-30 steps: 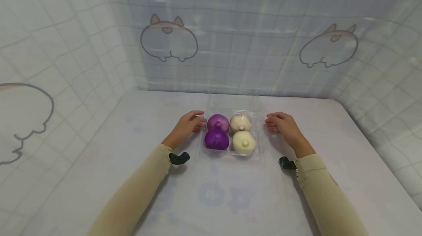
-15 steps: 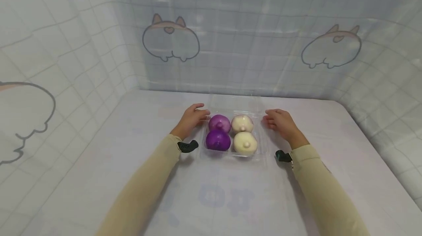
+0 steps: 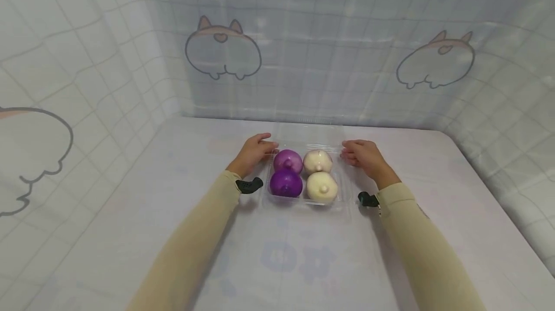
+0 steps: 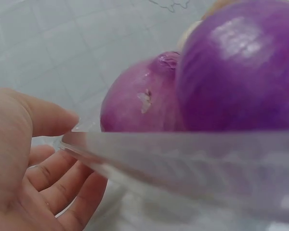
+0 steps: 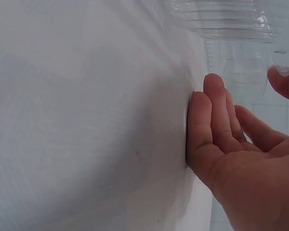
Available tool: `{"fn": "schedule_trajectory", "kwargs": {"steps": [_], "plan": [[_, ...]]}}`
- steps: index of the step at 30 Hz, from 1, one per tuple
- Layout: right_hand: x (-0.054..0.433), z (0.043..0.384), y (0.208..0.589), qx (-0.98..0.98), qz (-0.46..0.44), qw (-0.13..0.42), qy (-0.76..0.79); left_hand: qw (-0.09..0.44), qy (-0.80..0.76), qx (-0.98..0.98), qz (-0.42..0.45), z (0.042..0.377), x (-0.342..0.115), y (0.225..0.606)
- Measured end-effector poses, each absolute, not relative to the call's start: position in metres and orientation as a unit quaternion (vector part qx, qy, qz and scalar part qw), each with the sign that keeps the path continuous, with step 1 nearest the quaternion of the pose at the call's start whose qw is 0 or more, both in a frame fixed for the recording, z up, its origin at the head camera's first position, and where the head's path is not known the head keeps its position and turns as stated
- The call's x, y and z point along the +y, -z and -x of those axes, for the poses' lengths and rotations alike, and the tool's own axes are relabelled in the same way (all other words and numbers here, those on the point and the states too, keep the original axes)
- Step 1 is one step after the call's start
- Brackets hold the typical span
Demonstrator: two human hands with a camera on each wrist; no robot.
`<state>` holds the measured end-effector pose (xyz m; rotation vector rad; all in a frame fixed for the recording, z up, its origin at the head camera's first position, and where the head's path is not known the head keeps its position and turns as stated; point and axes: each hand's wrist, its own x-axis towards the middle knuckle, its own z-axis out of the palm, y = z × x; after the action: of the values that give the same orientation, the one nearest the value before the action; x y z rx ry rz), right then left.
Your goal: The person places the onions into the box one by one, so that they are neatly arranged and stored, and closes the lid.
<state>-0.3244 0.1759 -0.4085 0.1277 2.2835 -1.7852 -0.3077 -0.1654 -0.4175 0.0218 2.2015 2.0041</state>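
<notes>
A clear plastic clamshell box point(image 3: 343, 188) stands mid-table, its lid point(image 3: 309, 134) folded back towards the rear curtain. Inside sit a light purple onion point(image 3: 287, 159), a dark purple onion point(image 3: 286, 183) and two white onions point(image 3: 322, 188). My left hand point(image 3: 256, 151) is at the box's back left corner. In the left wrist view its thumb point(image 4: 55, 118) reaches the corner of the rim, with the loosely bent fingers lower down. On the other side, my right hand point(image 3: 363, 155) is by the back right corner, its fingers point(image 5: 201, 118) extended low at the tabletop and its thumb raised near the clear plastic.
A pale cloth point(image 3: 277, 258) with faint printed figures covers the table. Behind it and on both sides hang checked curtains point(image 3: 329, 60) with cartoon animal drawings. The open lid lies close to the back edge.
Both hands have moved a little forward along the sides of the box and closer in to its back corners. Box and onions keep their places.
</notes>
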Motion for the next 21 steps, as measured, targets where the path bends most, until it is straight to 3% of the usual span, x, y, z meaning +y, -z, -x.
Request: {"fn": "schedule_trajectory", "kwargs": {"steps": [21], "plan": [[0.173,0.326,0.408,0.765,-0.031,0.114,0.633,0.121,-0.681,0.722,0.000,0.318,-0.163,0.410]]}}
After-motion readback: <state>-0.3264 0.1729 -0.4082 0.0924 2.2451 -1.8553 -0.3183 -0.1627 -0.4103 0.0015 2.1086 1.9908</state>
